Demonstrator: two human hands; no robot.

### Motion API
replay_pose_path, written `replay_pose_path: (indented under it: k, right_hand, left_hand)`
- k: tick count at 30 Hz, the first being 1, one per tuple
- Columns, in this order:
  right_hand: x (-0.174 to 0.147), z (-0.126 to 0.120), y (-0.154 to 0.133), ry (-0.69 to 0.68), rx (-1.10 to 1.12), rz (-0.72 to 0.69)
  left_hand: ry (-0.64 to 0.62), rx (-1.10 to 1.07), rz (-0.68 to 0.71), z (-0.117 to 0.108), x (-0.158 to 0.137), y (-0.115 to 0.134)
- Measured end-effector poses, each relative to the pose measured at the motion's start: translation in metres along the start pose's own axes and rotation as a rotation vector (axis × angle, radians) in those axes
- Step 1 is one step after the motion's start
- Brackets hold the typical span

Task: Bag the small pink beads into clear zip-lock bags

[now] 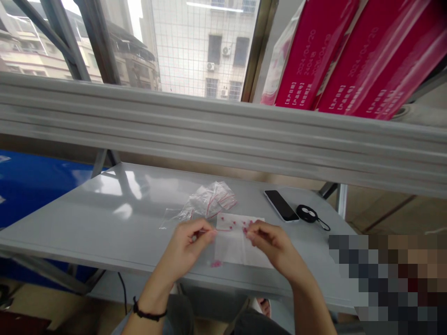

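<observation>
A dark smartphone (281, 205) lies face up on the grey table (104, 218), to the far right. Just right of it sits a round black tag with a cord (309, 214). A broad grey shelf beam (223, 135) runs across above the table. Two magenta boxes (349, 51) lean at the upper right. A blue surface (31, 186) shows at the left. Beyond the window (195, 46) stand buildings.

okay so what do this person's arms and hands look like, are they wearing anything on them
Both forearms are bare, with no sleeves and no gloves. The left hand has a thin black cord bracelet around its wrist. The right hand shows no ring, watch or band on its visible part.
</observation>
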State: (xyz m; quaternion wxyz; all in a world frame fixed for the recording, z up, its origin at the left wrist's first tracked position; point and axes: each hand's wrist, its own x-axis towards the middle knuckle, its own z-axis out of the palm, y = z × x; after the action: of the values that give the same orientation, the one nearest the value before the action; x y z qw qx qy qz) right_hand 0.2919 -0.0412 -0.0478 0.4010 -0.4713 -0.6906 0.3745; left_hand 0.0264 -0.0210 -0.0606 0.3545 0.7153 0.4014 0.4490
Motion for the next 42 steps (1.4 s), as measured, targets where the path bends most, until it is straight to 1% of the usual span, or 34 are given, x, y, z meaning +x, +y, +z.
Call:
replay_pose_path:
  k: [2,4,5,6,7,9,11,12,13,15,17,20,22,24,26,27,28,29,30,33,34,35,37,39,42]
  right_hand:
    - [-0.008,-0.024,0.014,0.173,0.01,0.051]
    - [-0.018,-0.047,0.029,0.356,-0.023,0.101]
    - [-0.023,-0.056,0.036,0.411,-0.03,0.132]
    - [-0.026,-0.063,0.041,0.424,-0.035,0.16]
    - [-0.029,-0.067,0.045,0.418,-0.045,0.188]
    - [-0.029,-0.067,0.049,0.368,-0.09,0.237]
    - [-0.025,-0.06,0.05,0.308,-0.153,0.248]
    - [-0.021,-0.055,0.05,0.278,-0.176,0.234]
    - [-0.017,-0.05,0.05,0.248,-0.193,0.211]
    - [-0.01,-0.041,0.051,0.191,-0.216,0.168]
    - [-0.005,-0.034,0.054,0.17,-0.265,0.156]
    - [-0.004,-0.031,0.059,0.186,-0.38,0.145]
    - [-0.005,-0.031,0.062,0.188,-0.438,0.128]
    - [-0.006,-0.032,0.063,0.173,-0.463,0.118]
    - [-0.005,-0.032,0.064,0.151,-0.484,0.117]
    - [-0.005,-0.032,0.065,0.14,-0.503,0.121]
    - [-0.004,-0.032,0.066,0.13,-0.526,0.124]
    - [-0.003,-0.031,0.067,0.121,-0.551,0.124]
    - [-0.002,-0.031,0.069,0.112,-0.575,0.12]
    - [0.0,-0.029,0.073,0.087,-0.625,0.102]
    - [0.0,-0.028,0.073,0.082,-0.635,0.099]
    - [0.0,-0.028,0.073,0.079,-0.645,0.099]
    - [0.0,-0.027,0.071,0.075,-0.664,0.101]
    - [0.0,-0.026,0.067,0.069,-0.691,0.104]
    - [0.0,-0.026,0.063,0.069,-0.718,0.106]
  left_hand:
    - [0.165,0.001,-0.046,-0.034,-0.007,-0.004]
    - [0.344,0.07,-0.095,-0.076,-0.019,-0.005]
    - [0.403,0.132,-0.128,-0.097,-0.026,-0.005]
    - [0.416,0.222,-0.183,-0.116,-0.033,-0.005]
    - [0.383,0.307,-0.227,-0.132,-0.039,-0.007]
    - [0.266,0.419,-0.286,-0.155,-0.047,-0.015]
    - [0.196,0.543,-0.301,-0.165,-0.047,-0.034]
    - [0.199,0.614,-0.307,-0.166,-0.045,-0.046]
    - [0.229,0.695,-0.307,-0.166,-0.042,-0.059]
    - [0.209,0.812,-0.247,-0.164,-0.033,-0.085]
    - [0.159,0.889,-0.209,-0.165,-0.025,-0.104]
    - [0.111,0.918,-0.183,-0.175,-0.014,-0.117]
    - [0.093,0.944,-0.166,-0.184,-0.006,-0.116]
    - [0.116,1.008,-0.152,-0.191,0.001,-0.112]
    - [0.227,1.088,-0.135,-0.189,0.008,-0.105]
    - [0.297,1.112,-0.117,-0.184,0.011,-0.1]
    - [0.351,1.115,-0.092,-0.175,0.013,-0.095]
    - [0.36,1.082,-0.043,-0.164,0.016,-0.089]
    - [0.301,1.009,-0.001,-0.151,0.018,-0.084]
    - [-0.085,0.796,0.009,-0.107,0.021,-0.072]
    - [-0.148,0.751,0.001,-0.094,0.021,-0.07]
    - [-0.184,0.709,-0.015,-0.083,0.02,-0.069]
    - [-0.192,0.664,-0.047,-0.068,0.018,-0.07]
    - [-0.176,0.66,-0.064,-0.061,0.017,-0.073]
    - [-0.175,0.691,-0.08,-0.057,0.017,-0.075]
